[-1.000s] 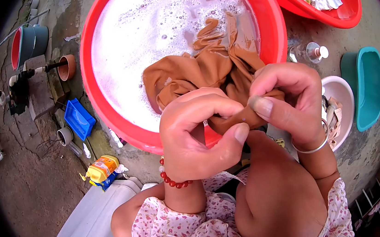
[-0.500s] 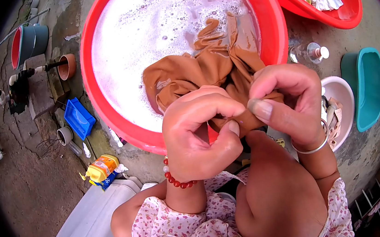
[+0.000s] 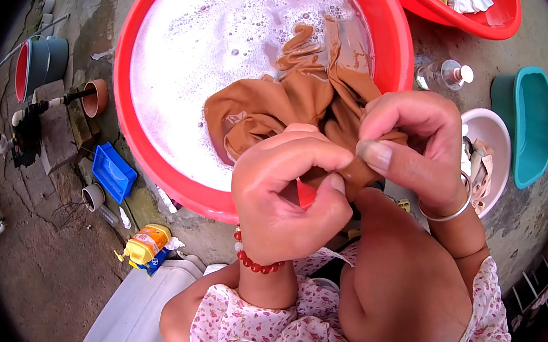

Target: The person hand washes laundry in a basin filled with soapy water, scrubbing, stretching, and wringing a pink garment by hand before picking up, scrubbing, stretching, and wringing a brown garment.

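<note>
A brown cloth (image 3: pixel 280 103) lies partly in the foamy water of a large red basin (image 3: pixel 146 164), and its near edge comes over the rim. My left hand (image 3: pixel 290 199), with a red bead bracelet at the wrist, pinches that edge between thumb and forefinger. Close beside it on the right, my right hand (image 3: pixel 419 149) grips the same edge, thumb on top; a silver bangle circles its wrist. A short stretch of cloth shows between the fingertips, above my knee.
A second red basin (image 3: pixel 507 6) with white cloths stands upper right. Near it are a clear pump bottle (image 3: pixel 441 76), a teal tub (image 3: pixel 531 127) and a pale bowl (image 3: pixel 495 148) with cloths. On the left are a blue tray (image 3: pixel 114 173) and a yellow bottle (image 3: pixel 145 244).
My left fingertips have shifted slightly on the cloth edge, and the thumb has drawn in closer to the forefinger. The right hand keeps its grip almost unchanged.
</note>
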`<state>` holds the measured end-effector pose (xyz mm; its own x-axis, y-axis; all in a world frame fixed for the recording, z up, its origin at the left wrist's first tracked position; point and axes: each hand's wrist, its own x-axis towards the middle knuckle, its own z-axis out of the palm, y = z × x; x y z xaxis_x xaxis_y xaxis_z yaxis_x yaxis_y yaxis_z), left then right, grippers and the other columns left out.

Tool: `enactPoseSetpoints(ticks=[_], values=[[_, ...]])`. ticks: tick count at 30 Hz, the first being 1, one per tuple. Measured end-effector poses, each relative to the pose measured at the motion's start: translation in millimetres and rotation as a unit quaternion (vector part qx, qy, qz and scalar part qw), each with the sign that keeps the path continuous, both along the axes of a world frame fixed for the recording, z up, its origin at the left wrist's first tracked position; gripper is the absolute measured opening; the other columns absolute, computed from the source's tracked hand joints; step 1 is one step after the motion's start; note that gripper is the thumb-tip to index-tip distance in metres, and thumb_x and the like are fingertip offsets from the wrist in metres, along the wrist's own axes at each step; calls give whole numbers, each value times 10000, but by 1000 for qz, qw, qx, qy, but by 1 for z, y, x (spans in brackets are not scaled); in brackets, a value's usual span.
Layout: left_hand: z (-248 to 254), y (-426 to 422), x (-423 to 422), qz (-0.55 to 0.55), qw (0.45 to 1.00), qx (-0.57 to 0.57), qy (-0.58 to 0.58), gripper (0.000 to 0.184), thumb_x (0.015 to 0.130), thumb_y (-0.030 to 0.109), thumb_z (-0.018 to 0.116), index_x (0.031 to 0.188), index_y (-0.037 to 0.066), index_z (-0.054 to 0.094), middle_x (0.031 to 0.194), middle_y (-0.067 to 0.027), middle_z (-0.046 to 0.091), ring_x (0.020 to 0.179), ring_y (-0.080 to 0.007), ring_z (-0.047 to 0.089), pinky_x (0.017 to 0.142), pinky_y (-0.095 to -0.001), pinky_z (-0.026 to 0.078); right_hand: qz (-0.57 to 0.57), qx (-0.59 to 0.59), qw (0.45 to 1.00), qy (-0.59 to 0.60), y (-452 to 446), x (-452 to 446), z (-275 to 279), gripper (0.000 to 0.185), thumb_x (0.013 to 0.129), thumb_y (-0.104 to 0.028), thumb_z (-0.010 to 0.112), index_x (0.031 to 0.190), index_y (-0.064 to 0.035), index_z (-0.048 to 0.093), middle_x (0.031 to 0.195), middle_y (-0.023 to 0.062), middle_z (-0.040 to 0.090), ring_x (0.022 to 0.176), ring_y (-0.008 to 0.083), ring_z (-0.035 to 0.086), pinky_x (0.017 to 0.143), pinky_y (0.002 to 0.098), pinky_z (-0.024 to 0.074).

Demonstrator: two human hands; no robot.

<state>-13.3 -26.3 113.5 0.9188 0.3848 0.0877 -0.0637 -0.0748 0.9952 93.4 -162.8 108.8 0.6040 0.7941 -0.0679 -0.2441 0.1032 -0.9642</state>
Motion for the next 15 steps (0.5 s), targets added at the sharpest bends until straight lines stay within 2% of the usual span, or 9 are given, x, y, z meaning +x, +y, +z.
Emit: enactPoseSetpoints(ticks=[2,9,11,15], values=[[-7,3,-2,-31,999,-4,-25,119,591,-55,583,700,-7,583,612,-73,567,511,-175,489,512,-261,371,2,0,1000,9,1,0,1,35,744,-9,607,746,25,602,685,19,589,618,40,509,539,190,390],[3,1,2,-16,1000,-20,-12,120,587,-53,589,686,14,584,607,-61,569,506,-161,479,541,-260,351,-16,11,1000,5,2,1,0,33,747,2,599,756,34,601,687,22,586,620,42,507,544,187,387],[4,1,1,-20,999,21,17,130,578,-46,598,690,21,589,594,-57,560,497,-165,469,551,-265,340,-17,10,1000,-5,1,0,0,32,747,5,597,757,35,600,688,23,585,623,41,508,545,187,387],[5,-1,3,-8,999,33,9,139,569,-46,596,691,18,588,586,-57,550,487,-172,455,545,-273,337,-12,9,1000,9,0,-1,-1,31,746,3,597,756,33,600,688,20,582,624,40,503,540,189,380]])
